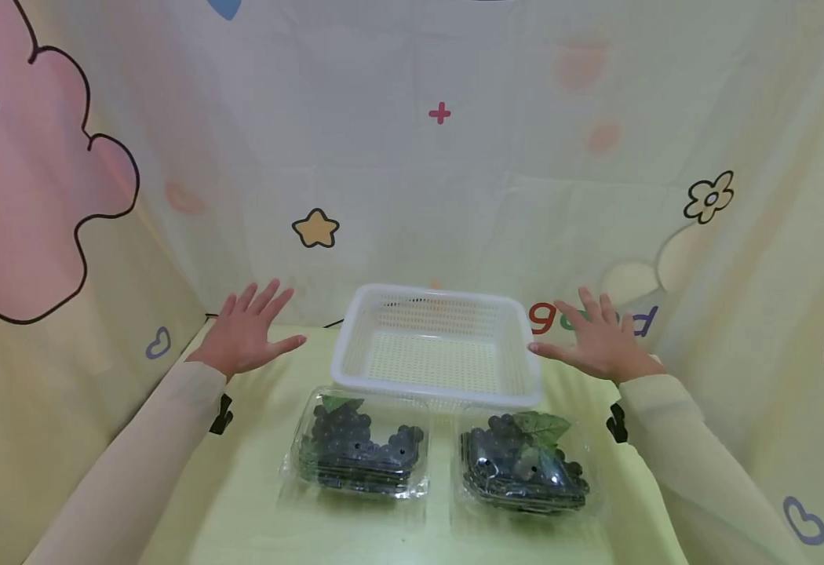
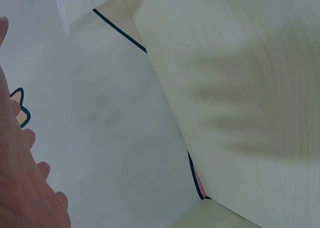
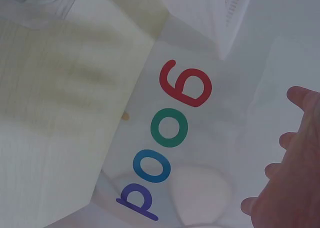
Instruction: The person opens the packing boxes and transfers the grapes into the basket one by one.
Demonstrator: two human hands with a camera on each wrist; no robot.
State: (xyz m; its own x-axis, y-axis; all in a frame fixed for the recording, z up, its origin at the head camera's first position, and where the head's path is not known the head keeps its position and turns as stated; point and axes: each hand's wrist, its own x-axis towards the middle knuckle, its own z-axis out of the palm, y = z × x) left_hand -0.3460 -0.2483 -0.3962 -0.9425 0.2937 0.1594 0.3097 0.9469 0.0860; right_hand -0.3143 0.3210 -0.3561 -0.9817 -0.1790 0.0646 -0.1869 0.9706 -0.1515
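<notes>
In the head view my left hand (image 1: 246, 333) is held out with fingers spread, left of a white plastic basket (image 1: 436, 388). Opposite it, my right hand (image 1: 599, 341) also has its fingers spread, its thumb tip overlapping the basket's right rim in this view. Neither hand holds anything. Nearer to me stand two clear lidded boxes of dark grapes: the left box (image 1: 362, 447) and the right box (image 1: 525, 463), each with green leaves inside. Both wrist views catch the hands only at the edge: left fingers (image 2: 29, 138) and right fingers (image 3: 287, 140).
A pale wood-grain table (image 1: 242, 486) carries the basket and boxes. Behind and beside it hang printed cloth curtains (image 1: 412, 196), with a star, a flower and coloured letters. The table's back edge meets the cloth behind the basket.
</notes>
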